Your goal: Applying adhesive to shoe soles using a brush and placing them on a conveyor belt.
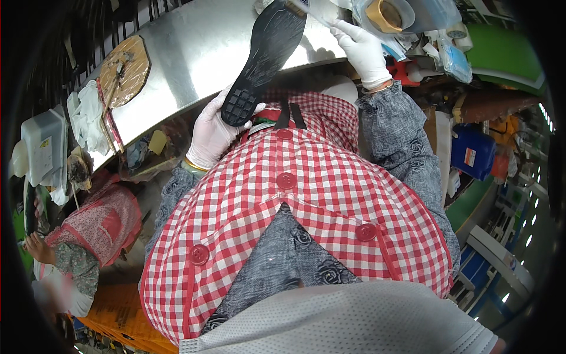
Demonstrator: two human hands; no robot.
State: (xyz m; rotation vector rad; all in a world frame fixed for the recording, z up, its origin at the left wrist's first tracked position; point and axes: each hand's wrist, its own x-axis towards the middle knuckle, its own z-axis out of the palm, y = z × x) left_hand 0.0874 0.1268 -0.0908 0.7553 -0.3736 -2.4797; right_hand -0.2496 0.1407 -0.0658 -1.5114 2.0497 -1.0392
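Note:
A black shoe sole [266, 50] slants up across the front of the metal table, its blocky heel tread toward me and its toe end at the top edge of the picture. My left hand [213, 131], in a white glove, is closed around the heel end. In its own white glove, my right hand [361, 52] pinches the pale handle of a thin brush [312, 13]. The brush's head lies over the toe end of the sole, partly cut off by the picture's edge.
Left on the shiny metal table [177, 62] lies a stained, plastic-wrapped round board [125, 71], with crumpled white gloves [88, 115] nearby. A tub with a tan ring [383, 15] stands at upper right. A blue jug [473, 152] is farther right. Another person [97, 227] sits at left.

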